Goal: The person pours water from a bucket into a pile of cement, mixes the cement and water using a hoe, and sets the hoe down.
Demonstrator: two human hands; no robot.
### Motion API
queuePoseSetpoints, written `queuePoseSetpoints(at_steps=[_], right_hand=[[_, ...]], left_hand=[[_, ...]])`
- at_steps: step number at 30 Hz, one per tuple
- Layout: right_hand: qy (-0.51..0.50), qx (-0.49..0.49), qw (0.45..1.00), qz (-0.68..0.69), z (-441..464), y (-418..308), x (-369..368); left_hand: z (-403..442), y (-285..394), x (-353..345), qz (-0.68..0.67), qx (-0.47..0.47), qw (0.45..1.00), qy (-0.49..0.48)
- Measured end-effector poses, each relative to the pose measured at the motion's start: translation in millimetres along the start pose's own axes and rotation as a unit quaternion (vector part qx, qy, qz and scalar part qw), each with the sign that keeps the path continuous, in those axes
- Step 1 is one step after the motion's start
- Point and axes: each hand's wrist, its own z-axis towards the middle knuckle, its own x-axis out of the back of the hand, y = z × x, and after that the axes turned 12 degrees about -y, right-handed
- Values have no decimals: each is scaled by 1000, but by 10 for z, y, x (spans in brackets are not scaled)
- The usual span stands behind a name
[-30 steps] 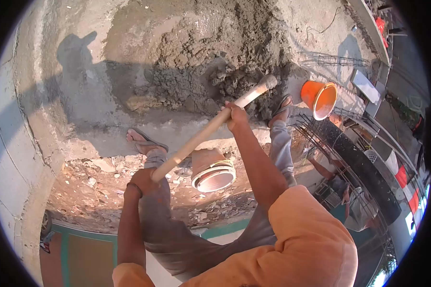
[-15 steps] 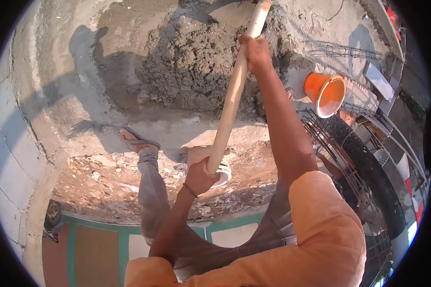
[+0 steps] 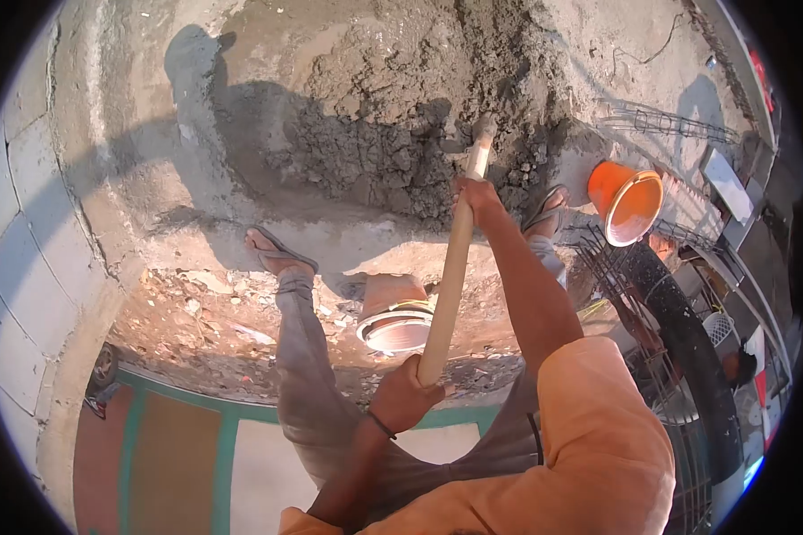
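Note:
Both hands are wrapped round the long wooden handle of a hoe (image 3: pixel 455 272). My left hand (image 3: pixel 405 392) grips the handle near its lower end, in front of my legs. Farther up, my right hand (image 3: pixel 478 200) holds it just short of the mortar. The hoe's head is hidden, sunk in a heap of wet grey mortar (image 3: pixel 375 134) on the concrete. My feet in flip-flops stand apart on the near edge of the slab. A bucket (image 3: pixel 396 321) sits between my legs on the rubble strip.
An orange bucket (image 3: pixel 629 205) leans at the right, near a wire rebar cage (image 3: pixel 669 120). Below it are more steel bars and a thick black curved pipe (image 3: pixel 687 348). Another person's head (image 3: pixel 739 366) shows at the far right. A block wall (image 3: pixel 40 241) runs along the left.
The hoe has come back toward me, both hands moving down with it. Its blade, partly visible before beyond the heap, is now buried in the mortar.

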Motion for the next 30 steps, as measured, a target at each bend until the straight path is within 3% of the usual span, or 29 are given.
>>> queuePoseSetpoints(at_steps=[4,6,7,9,10,12,16,18,20,25,28,30], right_hand=[[6,89,971,224,-492,504,-304],[-11,131,932,338,-450,860,-614],[-22,136,928,346,-520,968,-756],[-52,159,912,375,-585,1095,-1089],[-61,179,907,376,-713,1169,-1209],[-86,172,908,374,-1293,1222,-1488],[-173,170,901,359,-1938,1205,-1515],[-186,139,894,383,-1889,1188,-1356],[-171,95,891,410,-1400,1041,-1179],[-116,68,954,268,465,124,-679],[-56,114,983,135,364,-546,-567],[-65,147,984,84,215,-851,-431]], left_hand=[[-432,-640,1374,162,20,979,-122],[-90,-1548,2004,249,-6,968,-33],[178,-1873,2274,401,-2,915,49],[718,-2513,2772,444,3,880,169],[895,-2620,2943,448,68,872,186],[906,-2715,3069,433,84,865,238],[22,-2628,2737,420,52,868,260],[-476,-2491,2452,414,77,886,193],[-796,-1973,2144,398,13,907,136],[-86,-507,1009,255,17,961,109],[207,-41,462,146,38,983,108],[418,-51,125,121,-21,984,128]])
